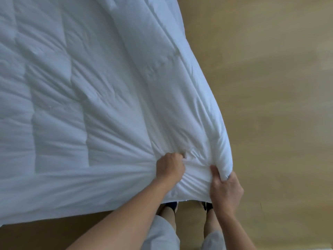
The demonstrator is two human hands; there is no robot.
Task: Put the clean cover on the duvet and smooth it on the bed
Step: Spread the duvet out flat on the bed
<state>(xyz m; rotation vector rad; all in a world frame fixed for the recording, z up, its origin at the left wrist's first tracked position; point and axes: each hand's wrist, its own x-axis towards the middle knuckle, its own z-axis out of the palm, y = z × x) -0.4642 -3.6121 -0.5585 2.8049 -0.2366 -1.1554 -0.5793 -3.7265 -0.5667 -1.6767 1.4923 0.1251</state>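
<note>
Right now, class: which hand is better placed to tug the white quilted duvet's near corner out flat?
Probably the right hand: it grips the white quilted duvet at the corner itself, whereas the left hand clutches bunched fabric further in.

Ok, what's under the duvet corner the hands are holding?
Below the duvet corner gripped by the left hand and right hand, dark shoes and wooden floor show. Whatever lies under the rest, bed included, is covered.
</note>
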